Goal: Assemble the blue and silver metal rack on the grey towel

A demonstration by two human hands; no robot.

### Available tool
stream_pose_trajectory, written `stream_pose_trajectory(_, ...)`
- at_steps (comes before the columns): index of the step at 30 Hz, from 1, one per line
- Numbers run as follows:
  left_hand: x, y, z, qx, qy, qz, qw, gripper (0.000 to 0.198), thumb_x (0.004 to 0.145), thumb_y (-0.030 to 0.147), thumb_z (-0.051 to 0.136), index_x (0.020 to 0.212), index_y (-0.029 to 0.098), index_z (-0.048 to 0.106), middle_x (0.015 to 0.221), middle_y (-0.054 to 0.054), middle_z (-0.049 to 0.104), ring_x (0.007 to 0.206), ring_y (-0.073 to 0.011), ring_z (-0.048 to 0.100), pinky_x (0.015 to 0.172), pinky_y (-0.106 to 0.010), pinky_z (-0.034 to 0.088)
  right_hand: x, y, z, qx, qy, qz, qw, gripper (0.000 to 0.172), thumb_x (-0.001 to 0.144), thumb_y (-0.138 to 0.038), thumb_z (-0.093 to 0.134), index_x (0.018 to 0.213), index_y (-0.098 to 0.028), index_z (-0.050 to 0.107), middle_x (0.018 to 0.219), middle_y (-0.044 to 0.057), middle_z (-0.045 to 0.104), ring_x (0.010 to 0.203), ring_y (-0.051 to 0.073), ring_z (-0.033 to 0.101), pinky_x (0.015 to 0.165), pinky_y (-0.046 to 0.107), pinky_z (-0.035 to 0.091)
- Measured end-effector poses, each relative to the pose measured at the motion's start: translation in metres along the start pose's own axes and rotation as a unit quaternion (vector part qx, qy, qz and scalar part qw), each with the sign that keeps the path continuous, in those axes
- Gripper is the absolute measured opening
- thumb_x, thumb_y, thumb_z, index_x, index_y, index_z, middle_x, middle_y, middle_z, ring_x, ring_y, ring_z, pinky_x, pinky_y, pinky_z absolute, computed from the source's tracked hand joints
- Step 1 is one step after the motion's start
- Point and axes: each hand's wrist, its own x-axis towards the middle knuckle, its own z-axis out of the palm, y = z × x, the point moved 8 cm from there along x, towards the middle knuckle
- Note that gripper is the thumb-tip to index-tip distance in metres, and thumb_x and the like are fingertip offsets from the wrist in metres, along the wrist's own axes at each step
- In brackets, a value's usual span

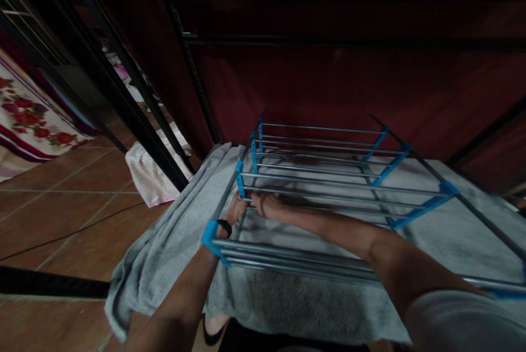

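Observation:
A rack of metal tubes (312, 178) with blue plastic brackets lies on a grey blanket (279, 297). My left hand (235, 208), a dark band at its wrist, reaches through the rack's left end and closes at the lower end of a blue bracket (240, 183). Right beside it, my right hand (266, 205) is closed around the left end of a tube, where that tube meets the bracket. The two hands nearly touch, and some fingertips are hidden. A blue corner bracket (210, 234) sits just above my left forearm.
Black metal posts (119, 89) and a dark red cloth (329, 84) stand behind the rack. At left, a striped cloth (143, 168) lies on the brown tile floor (61, 220), with a cable crossing the tiles. A flowered blanket (28, 116) hangs farther left.

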Motion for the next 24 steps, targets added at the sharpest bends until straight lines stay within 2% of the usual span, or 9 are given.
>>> stream_pose_trajectory(3,-0.001,0.000,0.001,-0.022,-0.022,0.000,1.000,0.025,0.071,0.042,0.071,0.082,0.021,0.066,0.084,-0.009,0.073,0.095,-0.0298,0.065,0.085,-0.043,0.050,-0.002,0.000,-0.002,-0.034,0.007,-0.007,0.999,0.035,0.098,-0.025,0.044,0.131,-0.015,0.053,0.116,0.016,0.069,0.104,0.029,0.065,0.085,0.037,0.050)
stream_pose_trajectory(7,-0.008,-0.004,0.002,-0.043,-0.044,-0.007,0.998,0.032,0.069,0.040,0.078,0.090,0.019,0.066,0.090,-0.010,0.073,0.099,-0.0305,0.064,0.090,-0.043,0.048,0.002,0.005,-0.006,-0.059,0.007,-0.017,0.998,0.027,0.097,-0.021,0.046,0.120,-0.016,0.058,0.118,0.012,0.069,0.104,0.025,0.065,0.086,0.033,0.050)
stream_pose_trajectory(12,-0.011,-0.014,0.002,-0.043,-0.040,-0.016,0.998,0.035,0.070,0.042,0.078,0.091,0.017,0.065,0.089,-0.011,0.072,0.094,-0.0302,0.064,0.089,-0.045,0.048,0.001,0.004,-0.003,-0.077,0.000,-0.012,0.997,0.031,0.097,-0.020,0.046,0.126,-0.016,0.055,0.113,0.011,0.071,0.099,0.024,0.067,0.082,0.032,0.052)
stream_pose_trajectory(16,-0.012,-0.021,0.000,-0.037,-0.030,-0.021,0.999,0.033,0.070,0.041,0.079,0.089,0.019,0.063,0.086,-0.009,0.071,0.090,-0.0295,0.063,0.088,-0.047,0.048,0.000,0.001,-0.003,-0.081,0.002,-0.013,0.997,0.032,0.098,-0.022,0.048,0.129,-0.016,0.054,0.118,0.013,0.069,0.102,0.025,0.066,0.084,0.034,0.053)
stream_pose_trajectory(24,-0.009,-0.030,-0.001,-0.017,-0.037,-0.005,0.999,0.030,0.072,0.040,0.076,0.087,0.019,0.060,0.083,-0.008,0.068,0.085,-0.0261,0.061,0.083,-0.043,0.048,0.004,0.005,-0.001,-0.075,-0.010,0.006,0.997,0.030,0.096,-0.020,0.054,0.125,-0.016,0.059,0.113,0.013,0.071,0.098,0.024,0.069,0.081,0.031,0.054)
